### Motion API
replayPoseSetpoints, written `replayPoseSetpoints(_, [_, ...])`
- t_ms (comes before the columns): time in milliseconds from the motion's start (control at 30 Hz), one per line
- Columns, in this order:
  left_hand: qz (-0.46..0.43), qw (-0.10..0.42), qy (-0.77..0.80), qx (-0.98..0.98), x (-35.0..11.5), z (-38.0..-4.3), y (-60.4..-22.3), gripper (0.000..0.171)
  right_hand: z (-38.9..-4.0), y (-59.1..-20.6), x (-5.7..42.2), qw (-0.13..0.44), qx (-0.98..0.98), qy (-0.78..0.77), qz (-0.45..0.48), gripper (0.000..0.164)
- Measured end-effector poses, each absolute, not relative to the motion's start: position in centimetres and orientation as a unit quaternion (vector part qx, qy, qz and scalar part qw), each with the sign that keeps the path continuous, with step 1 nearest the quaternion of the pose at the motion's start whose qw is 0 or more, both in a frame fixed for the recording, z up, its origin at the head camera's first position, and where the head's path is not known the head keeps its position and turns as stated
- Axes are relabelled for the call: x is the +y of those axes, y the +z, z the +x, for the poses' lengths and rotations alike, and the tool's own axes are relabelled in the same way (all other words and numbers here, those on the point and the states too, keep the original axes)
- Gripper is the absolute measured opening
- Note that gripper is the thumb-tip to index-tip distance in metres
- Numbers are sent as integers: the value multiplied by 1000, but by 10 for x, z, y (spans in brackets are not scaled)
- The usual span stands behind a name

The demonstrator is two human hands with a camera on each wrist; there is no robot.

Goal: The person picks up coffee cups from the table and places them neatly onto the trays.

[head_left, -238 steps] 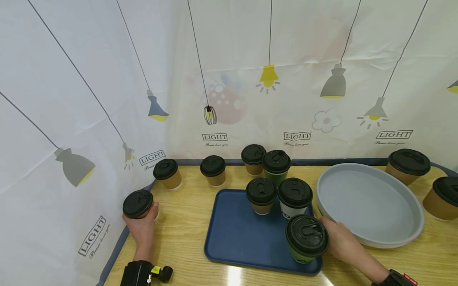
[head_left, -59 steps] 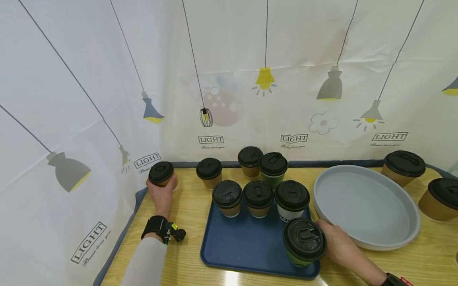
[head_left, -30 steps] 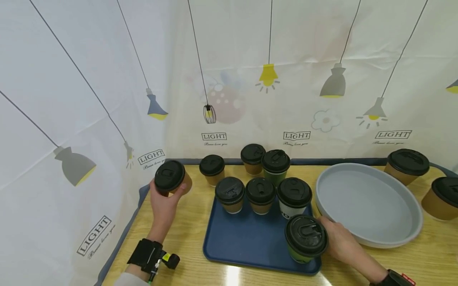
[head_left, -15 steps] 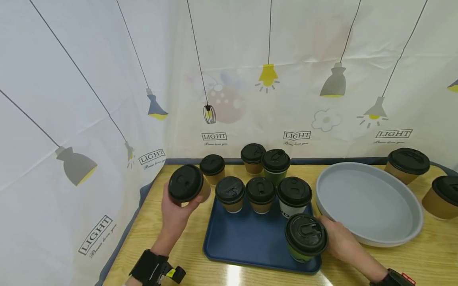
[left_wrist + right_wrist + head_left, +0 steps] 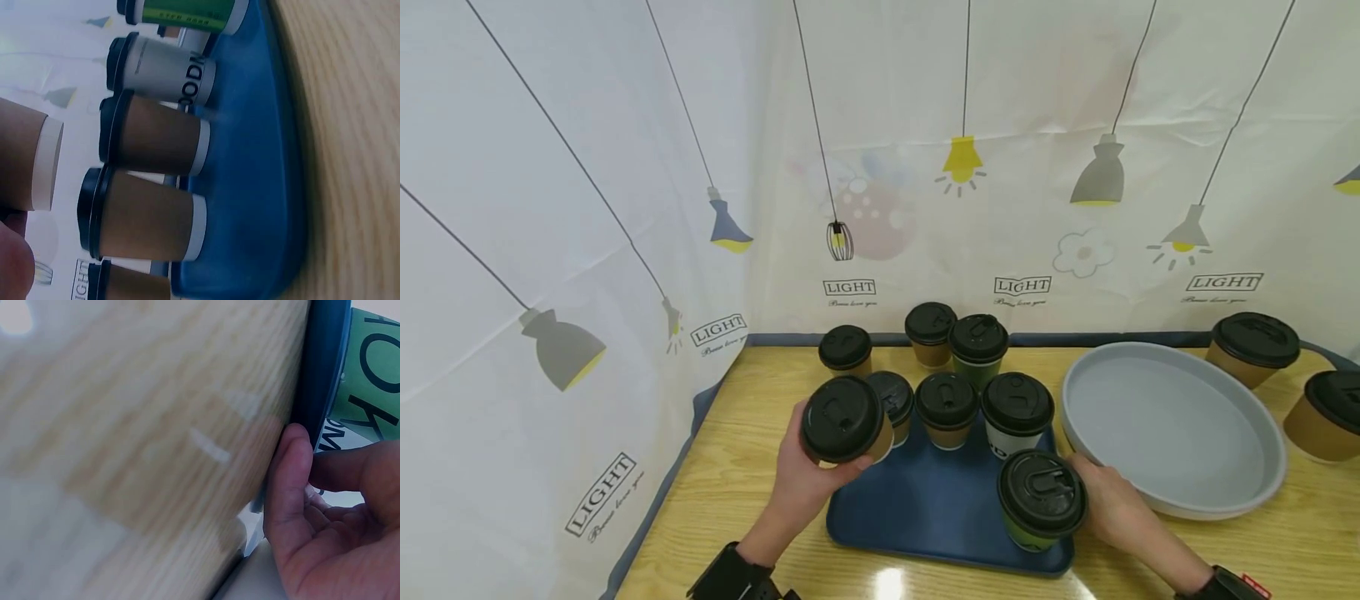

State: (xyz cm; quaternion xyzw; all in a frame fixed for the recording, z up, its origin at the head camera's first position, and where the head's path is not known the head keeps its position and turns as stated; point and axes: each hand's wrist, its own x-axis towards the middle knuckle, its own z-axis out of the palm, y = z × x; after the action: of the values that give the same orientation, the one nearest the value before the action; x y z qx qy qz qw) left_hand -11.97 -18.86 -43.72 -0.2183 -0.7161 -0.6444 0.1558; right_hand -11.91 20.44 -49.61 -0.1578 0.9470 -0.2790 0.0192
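My left hand (image 5: 808, 487) grips a brown paper cup (image 5: 844, 418) with a black lid, holding it tilted above the left edge of the blue tray (image 5: 917, 517). In the left wrist view that cup's white base (image 5: 47, 164) shows clear of the tray. A row stands on the tray: two brown cups (image 5: 147, 215) (image 5: 164, 132), a white cup (image 5: 1017, 408) with black letters, and nearer me a green cup (image 5: 1041, 500). My right hand (image 5: 1108, 504) pinches the tray's right rim beside the green cup, thumb and finger at the edge (image 5: 325, 369).
Behind the tray stand two brown cups (image 5: 846, 346) (image 5: 930, 325) and a green cup (image 5: 978, 342). A round grey tray (image 5: 1172, 425) lies right of my right hand, with two larger brown cups (image 5: 1255, 346) (image 5: 1330, 417) beyond it. A printed cloth (image 5: 880, 167) hangs along the back and left.
A brown cup from the left hand has joined the row on the tray. The left hand then took the back-left cup, lifted it, and carried it right toward the tray. The right hand stayed put.
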Motion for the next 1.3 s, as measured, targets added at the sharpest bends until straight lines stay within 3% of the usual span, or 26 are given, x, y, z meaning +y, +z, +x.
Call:
replayPoseSetpoints(467, [-224, -87, -642, -728, -149, -111, -456, 89, -119, -497, 204, 11, 947, -278, -163, 22])
replayPoseSetpoints(667, [-223, -161, -637, -720, -135, -113, -467, 87, -119, -498, 205, 16, 947, -276, -161, 23])
replayPoseSetpoints(833, [-218, -192, -619, -730, -129, -118, -473, 87, -119, -498, 206, 17, 946, -279, -162, 23])
replayPoseSetpoints(1300, [-211, -187, -563, -777, -128, -126, -488, 86, -117, -498, 205, -11, 946, -279, -166, 18])
